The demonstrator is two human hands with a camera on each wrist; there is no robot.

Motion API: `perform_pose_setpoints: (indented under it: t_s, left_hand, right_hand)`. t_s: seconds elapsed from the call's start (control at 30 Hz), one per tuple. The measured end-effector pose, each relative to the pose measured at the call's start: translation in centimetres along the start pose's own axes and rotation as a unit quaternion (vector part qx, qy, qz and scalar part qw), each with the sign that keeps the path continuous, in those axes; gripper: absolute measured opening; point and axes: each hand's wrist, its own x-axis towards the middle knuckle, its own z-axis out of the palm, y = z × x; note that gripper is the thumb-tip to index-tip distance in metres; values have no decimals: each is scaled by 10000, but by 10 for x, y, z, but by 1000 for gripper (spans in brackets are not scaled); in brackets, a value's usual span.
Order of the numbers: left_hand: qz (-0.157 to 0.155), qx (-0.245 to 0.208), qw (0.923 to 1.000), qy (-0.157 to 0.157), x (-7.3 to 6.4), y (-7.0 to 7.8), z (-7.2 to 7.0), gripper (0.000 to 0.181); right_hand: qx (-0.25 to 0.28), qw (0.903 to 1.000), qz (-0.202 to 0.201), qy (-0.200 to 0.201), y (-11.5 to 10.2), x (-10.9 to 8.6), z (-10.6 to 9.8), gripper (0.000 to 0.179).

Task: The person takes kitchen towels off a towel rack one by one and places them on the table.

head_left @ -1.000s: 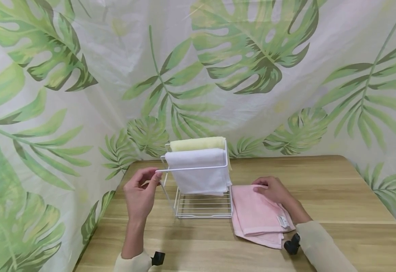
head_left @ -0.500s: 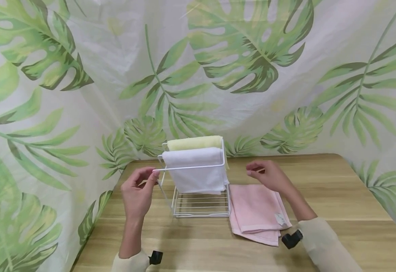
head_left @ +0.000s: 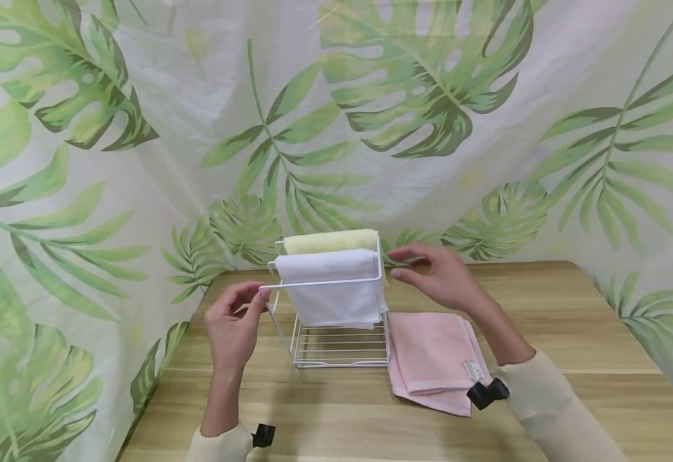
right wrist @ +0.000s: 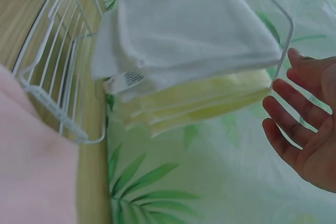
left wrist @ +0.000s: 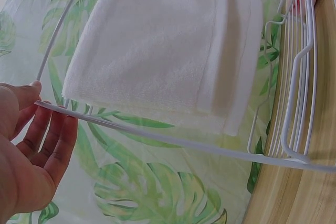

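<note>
A small white wire rack (head_left: 340,364) stands on the table with a white towel (head_left: 336,292) and a yellow towel (head_left: 330,242) draped over its upper bars. At the rack's front left top corner, my left hand (head_left: 234,324) pinches the wire between thumb and fingers, as the left wrist view also shows. My right hand (head_left: 442,276) hovers just right of the rack's upper part, thumb and fingers apart, holding nothing. In the right wrist view, the fingertips (right wrist: 270,103) are close to the rack's side wire. A folded pink towel (head_left: 434,353) with a white tag lies right of the rack.
The wooden table (head_left: 573,346) extends around the rack. A leaf-patterned sheet (head_left: 486,128) hangs behind the table and along its sides. A black wrist camera (head_left: 487,393) on the right sleeve sits over the pink towel's edge in the head view.
My right hand has let go of the pink towel, risen and moved left toward the rack's upper right side. The left hand keeps its grip on the rack's corner.
</note>
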Motion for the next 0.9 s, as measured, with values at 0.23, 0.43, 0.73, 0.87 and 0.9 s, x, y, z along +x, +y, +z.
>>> perform_pose_setpoints:
  t_s: [0.23,0.43,0.73,0.87,0.9]
  left_hand:
    - [10,-33,10000,16,0,-2,-2,13]
    - [28,-73,10000,-40,1,-3,-1,15]
    - [63,-80,9999,-38,1,-2,0,12]
    - [47,-85,9999,-29,1,-2,-1,11]
    - [46,-79,10000,-29,1,-2,-1,11]
  right_hand:
    - [-214,9962,-816,222,-32,17,5,35]
    - [-528,9881,-1379,426,-41,33,11,36]
    - [-531,9844,-1668,170,-50,56,17,36]
    - [-537,9838,-1710,12,-53,63,20,38]
    - [-534,9837,-1716,-36,-54,65,20,39]
